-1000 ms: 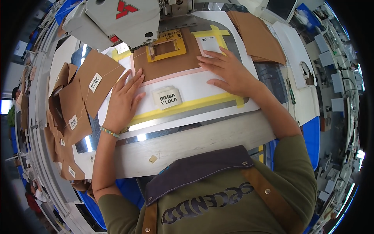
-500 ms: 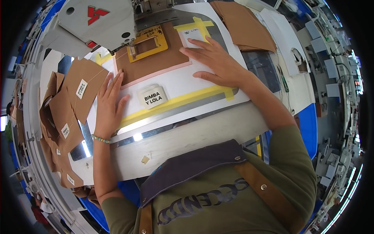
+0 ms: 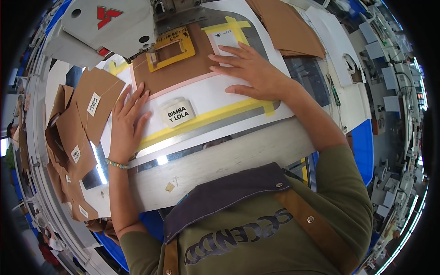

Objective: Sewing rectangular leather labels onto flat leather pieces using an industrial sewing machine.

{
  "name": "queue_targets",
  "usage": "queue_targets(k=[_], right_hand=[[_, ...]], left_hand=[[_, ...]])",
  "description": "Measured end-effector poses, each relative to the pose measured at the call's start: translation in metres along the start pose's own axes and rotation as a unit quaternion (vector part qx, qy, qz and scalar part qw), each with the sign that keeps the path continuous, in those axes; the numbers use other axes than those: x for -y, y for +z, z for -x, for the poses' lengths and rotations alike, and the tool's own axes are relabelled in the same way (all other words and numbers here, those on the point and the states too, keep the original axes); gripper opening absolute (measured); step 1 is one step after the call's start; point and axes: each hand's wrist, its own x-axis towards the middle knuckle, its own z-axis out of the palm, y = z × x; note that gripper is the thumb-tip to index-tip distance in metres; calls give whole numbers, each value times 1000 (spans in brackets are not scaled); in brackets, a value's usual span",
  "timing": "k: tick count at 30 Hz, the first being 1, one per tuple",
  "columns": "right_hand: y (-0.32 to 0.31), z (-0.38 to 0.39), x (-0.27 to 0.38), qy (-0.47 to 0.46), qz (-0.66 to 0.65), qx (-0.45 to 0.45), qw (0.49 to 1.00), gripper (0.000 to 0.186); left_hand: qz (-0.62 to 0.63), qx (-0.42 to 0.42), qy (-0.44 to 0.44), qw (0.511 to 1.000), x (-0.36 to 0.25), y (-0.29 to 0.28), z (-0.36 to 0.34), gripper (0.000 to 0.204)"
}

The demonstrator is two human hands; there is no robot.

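Note:
My left hand [image 3: 126, 123] lies flat, its fingers apart and fingertips at the near left corner of a brown panel [image 3: 203, 60]. My right hand [image 3: 259, 75] is spread palm down at the panel's right side, its fingertips by a white marked card [image 3: 223, 36] taped in yellow. A pink strip [image 3: 183, 85] borders the panel. On top of the panel is a yellow rectangular frame [image 3: 189, 52] with a window, under the sewing machine's head [image 3: 110, 32]. Between my hands stands a small stack of white labels [image 3: 177, 112]. Neither hand grips anything.
The panel sits on a white sheet [image 3: 208, 91] edged with yellow tape [image 3: 206, 118]. Brown pieces with sewn labels [image 3: 101, 89] are piled at the left. More brown panels [image 3: 288, 27] are stacked at the far right, near a green-handled tool [image 3: 336, 95]. Blue bins [image 3: 362, 151] flank the table below.

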Motion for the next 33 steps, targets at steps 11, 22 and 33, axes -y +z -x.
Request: queue_targets(k=[11,22,33], right_hand=[[-2,-2,2,-9,2,-13,1000,57],[1,-48,73,-164,-82,-114,976,38],[-3,-58,64,-37,-226,-70,971,41]], left_hand=[[13,-10,-2,1000,2,0,1,49],[128,-41,36,990,-23,-17,-9,51],[190,-38,14,981,-21,-26,-12,48]])
